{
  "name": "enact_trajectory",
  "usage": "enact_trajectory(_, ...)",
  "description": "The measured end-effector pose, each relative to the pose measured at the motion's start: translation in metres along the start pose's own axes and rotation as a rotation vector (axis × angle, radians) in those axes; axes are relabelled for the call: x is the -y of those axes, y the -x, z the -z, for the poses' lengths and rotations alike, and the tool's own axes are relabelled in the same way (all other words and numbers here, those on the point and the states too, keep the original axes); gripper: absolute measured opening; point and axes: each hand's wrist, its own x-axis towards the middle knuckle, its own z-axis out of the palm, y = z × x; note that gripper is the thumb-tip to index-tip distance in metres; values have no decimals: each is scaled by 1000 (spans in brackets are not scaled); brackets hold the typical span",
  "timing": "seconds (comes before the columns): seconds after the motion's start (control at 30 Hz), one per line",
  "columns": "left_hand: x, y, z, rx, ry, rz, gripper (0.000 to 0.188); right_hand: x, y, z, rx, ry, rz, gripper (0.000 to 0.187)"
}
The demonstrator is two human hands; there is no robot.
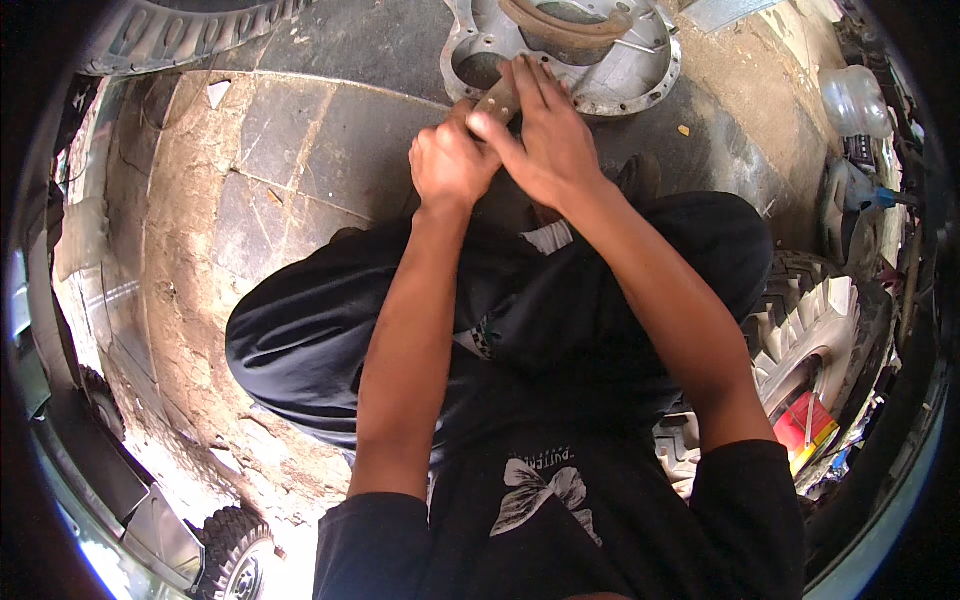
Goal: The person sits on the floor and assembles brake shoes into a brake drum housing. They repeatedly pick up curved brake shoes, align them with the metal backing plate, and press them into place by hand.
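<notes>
My left hand (450,165) is closed around one end of a worn brown brake shoe (499,101), which shows small light spots on its face. Over the same piece lies my right hand (545,135), its fingers long and pressed together on one side, its thumb on the other. Much of the shoe is hidden under both hands. Just beyond my fingertips sits a round grey metal housing (655,85) with bolt holes around its rim. A second curved brown brake shoe (580,42) rests on that housing.
My crossed legs in black trousers (310,330) frame the dark tiled floor (370,130). A large tyre (190,40) lies far left. At the right are a clear plastic jar (855,100), a chunky-treaded tyre (815,320) and a red and yellow box (805,430). A small wheel (240,560) stands lower left.
</notes>
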Motion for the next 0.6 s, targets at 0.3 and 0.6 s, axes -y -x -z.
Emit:
enact_trajectory(0.3, 2, 4, 4, 2, 13, -17, 41, 7, 15, 3, -14, -34, 17, 91)
enact_trajectory(0.6, -1, 4, 6, 25, 15, -15, 42, 8, 29, 4, -1, 42, 132, 84)
